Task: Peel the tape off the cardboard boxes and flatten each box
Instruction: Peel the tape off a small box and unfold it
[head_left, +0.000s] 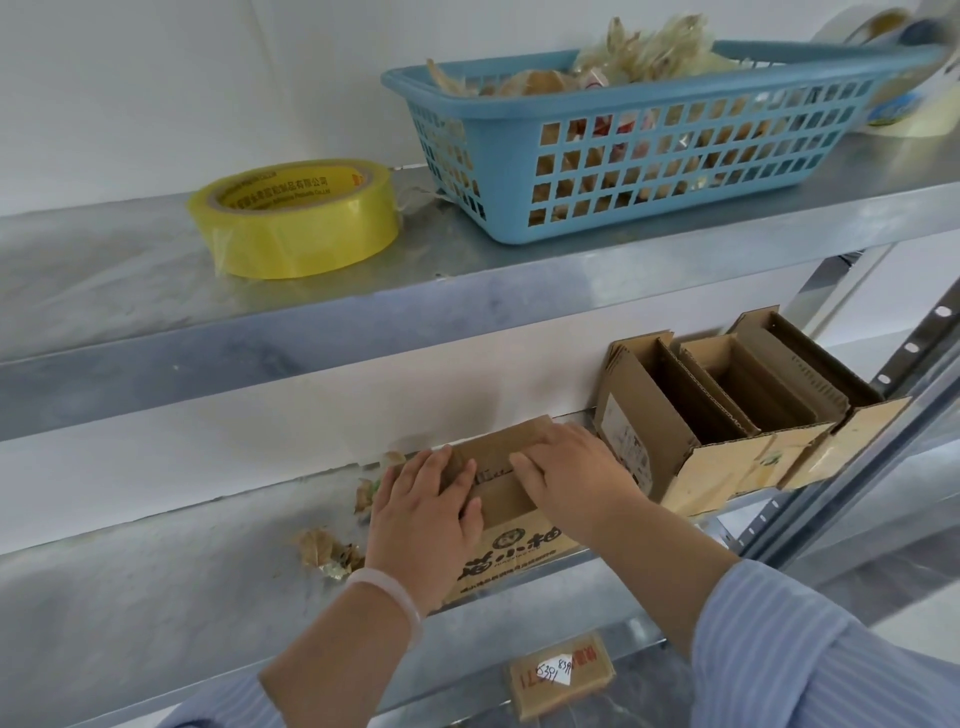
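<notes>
Cardboard box (519, 540) sits on the middle shelf (156, 597) under both my hands. My left hand (423, 514) covers its left top edge and my right hand (571, 473) lies across the flaps, fingers (524, 462) nearly straight, pressing, gripping nothing. Blue basket (509, 171) on the upper shelf (104, 270) holds crumpled tape scraps (649, 57). Open boxes (727, 457) at right hold cardboard sheets.

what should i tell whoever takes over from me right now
Hands: left hand and right hand both lie flat on top of the printed box on the middle shelf, holding nothing.
To its right, opened boxes stand, not fully flat.
Peeled tape scraps fill the blue basket above; a few loose scraps lie by the left hand.
Left: untape and flatten this box, then flatten the rest.
</notes>
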